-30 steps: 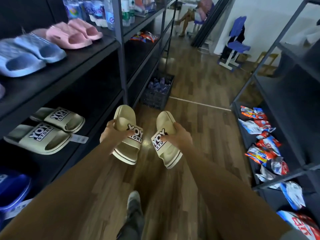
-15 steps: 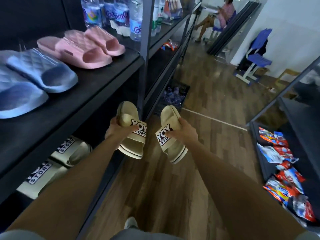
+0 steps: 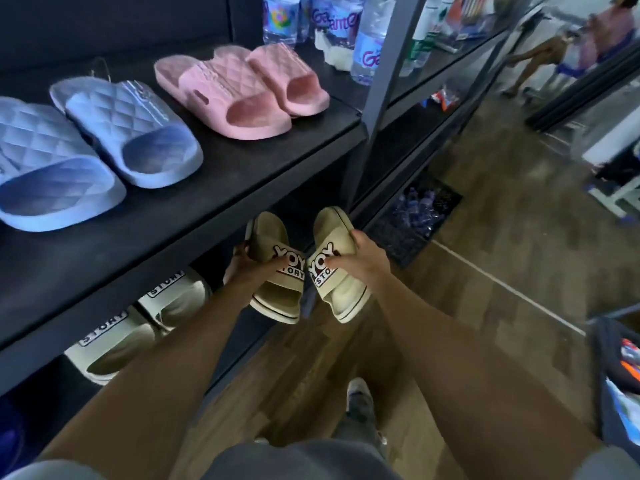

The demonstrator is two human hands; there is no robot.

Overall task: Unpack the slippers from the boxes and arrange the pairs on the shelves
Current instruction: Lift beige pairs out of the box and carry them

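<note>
Each hand grips one slipper by its strap: the left hand [image 3: 242, 268] curls round the left beige slipper [image 3: 277, 292], the right hand [image 3: 365, 261] round the right beige slipper [image 3: 341, 296]. The two are held side by side in the air, just in front of the shelving. On the upper shelf [image 3: 214, 199] lie a blue pair [image 3: 131, 133] and a pink pair [image 3: 242, 95], with water bottles [image 3: 370, 36] behind. Below it sits another beige pair [image 3: 138, 323]. A dark crate [image 3: 384, 244] on the floor holds small bottles.

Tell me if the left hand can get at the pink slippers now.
Probably not: the left hand grips a beige slipper, so its fingers are taken. The pink slippers lie uncovered near the shelf front.
</note>
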